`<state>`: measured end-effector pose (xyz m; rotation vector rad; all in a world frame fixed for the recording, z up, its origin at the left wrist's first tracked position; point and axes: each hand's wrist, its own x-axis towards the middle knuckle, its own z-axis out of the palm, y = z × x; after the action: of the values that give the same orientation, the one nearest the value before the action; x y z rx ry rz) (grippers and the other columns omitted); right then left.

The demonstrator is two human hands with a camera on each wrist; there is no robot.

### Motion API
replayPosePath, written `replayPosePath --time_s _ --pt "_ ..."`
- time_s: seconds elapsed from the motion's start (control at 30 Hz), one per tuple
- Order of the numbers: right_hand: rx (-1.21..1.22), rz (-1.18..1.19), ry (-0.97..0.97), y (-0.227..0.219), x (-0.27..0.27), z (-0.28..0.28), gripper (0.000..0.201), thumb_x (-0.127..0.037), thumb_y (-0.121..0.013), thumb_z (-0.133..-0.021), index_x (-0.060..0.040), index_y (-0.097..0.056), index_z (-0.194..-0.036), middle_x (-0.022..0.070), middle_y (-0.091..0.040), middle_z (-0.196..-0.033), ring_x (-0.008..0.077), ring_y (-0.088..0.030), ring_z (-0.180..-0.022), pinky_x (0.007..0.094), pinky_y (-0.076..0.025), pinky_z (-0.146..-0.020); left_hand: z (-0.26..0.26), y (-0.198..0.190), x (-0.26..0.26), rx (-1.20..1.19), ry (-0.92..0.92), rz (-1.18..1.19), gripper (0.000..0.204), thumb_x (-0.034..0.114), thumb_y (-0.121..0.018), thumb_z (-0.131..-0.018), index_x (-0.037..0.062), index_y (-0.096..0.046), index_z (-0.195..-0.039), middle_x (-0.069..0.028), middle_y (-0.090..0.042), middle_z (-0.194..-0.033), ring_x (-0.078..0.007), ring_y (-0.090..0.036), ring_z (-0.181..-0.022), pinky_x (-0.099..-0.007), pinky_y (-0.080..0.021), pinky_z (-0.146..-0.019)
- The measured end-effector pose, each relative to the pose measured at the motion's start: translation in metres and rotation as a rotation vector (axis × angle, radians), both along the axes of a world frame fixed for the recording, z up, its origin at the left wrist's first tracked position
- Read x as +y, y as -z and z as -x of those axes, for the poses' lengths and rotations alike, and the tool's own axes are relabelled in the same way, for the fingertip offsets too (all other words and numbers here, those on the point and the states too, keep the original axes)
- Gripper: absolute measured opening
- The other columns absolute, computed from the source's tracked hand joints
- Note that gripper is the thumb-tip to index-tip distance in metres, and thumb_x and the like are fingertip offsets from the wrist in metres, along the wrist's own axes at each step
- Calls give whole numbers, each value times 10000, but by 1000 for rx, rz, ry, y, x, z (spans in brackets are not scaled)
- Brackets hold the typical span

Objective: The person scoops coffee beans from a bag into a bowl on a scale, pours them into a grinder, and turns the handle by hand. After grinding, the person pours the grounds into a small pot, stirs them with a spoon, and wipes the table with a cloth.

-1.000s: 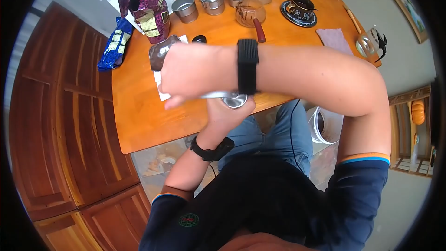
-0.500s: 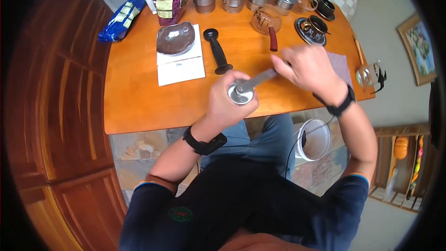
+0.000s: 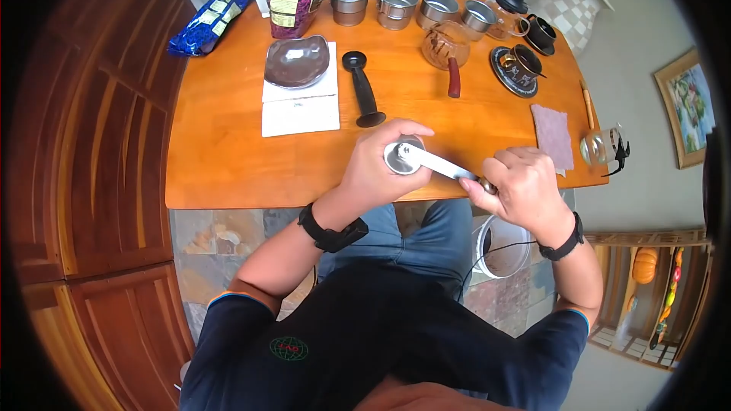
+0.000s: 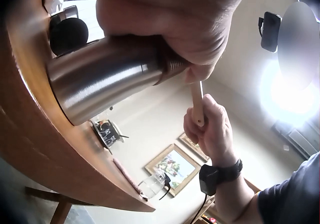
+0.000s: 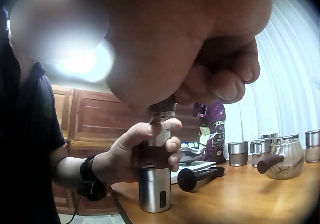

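Observation:
A steel hand coffee grinder with a brown band stands upright on the table near its front edge. My left hand grips it around the upper body, fingers and thumb wrapped about the band. From its lid a flat metal crank points to the right. At the crank's end my right hand holds the knob, fingers curled. A black scoop with a flat round end lies just behind the grinder. The left wrist view shows the grinder's steel body with its base at the tabletop.
Behind on the left, a brown dish sits on a white scale. Several metal cups line the back, near a glass pot with a red handle. A black cup and a pink cloth are at the right.
My right hand has swung the crank around, from the grinder's left, past its far right, to the near right. My left hand keeps its grip on the grinder.

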<state>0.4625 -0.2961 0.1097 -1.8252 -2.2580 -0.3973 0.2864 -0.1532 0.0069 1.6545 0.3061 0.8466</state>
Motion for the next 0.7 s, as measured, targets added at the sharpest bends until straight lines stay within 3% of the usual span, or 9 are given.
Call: replayPosePath --time_s 0.27,0.43,0.53,0.63,0.67,0.7 --pt "36 61 -130 -3 -3 17 425 -368 -770 -784 -122 -490 -578 26 -450 -513 215 -517 -457 345 -409 -457 1 2 1 8 35 36 322 13 -776 -737 52 -597 -1002 -10 -654 -875 -74 -632 -822 -233 -498 -737" --pt "45 122 -374 -9 6 47 430 -398 -734 -803 -126 -486 -579 7 -445 -526 178 -537 -501 315 -416 -494 -2 6 -3 48 1 34 307 27 -783 -757 56 -587 -991 -3 -645 -866 -71 -621 -816 -237 -498 -739" --pt "72 79 -483 -1 23 64 460 -391 -729 -811 -149 -422 -570 -6 -388 -531 176 -483 -501 306 -381 -488 -4 6 -4 -12 -17 67 299 78 -802 -749 56 -609 -976 -17 -638 -802 -68 -590 -715 -259 -494 -645" --pt "-177 64 -687 -2 44 84 417 -401 -656 -851 -146 -510 -555 -18 -472 -524 179 -533 -535 326 -411 -523 -3 9 -4 2 -33 35 302 71 -783 -766 57 -593 -1002 -24 -635 -833 -85 -600 -747 -253 -493 -666" --pt "-167 54 -669 3 52 90 417 -401 -656 -851 -146 -510 -555 -18 -472 -524 179 -533 -535 326 -411 -523 -1 4 -5 15 -16 28 302 71 -783 -766 57 -593 -1002 -24 -635 -833 -85 -600 -747 -253 -493 -666" --pt "-90 69 -702 13 60 96 401 -406 -656 -842 -144 -548 -558 -14 -508 -527 190 -565 -547 333 -429 -524 3 -7 -8 89 14 166 276 28 -758 -787 55 -585 -999 -17 -631 -881 -86 -606 -799 -249 -497 -709"
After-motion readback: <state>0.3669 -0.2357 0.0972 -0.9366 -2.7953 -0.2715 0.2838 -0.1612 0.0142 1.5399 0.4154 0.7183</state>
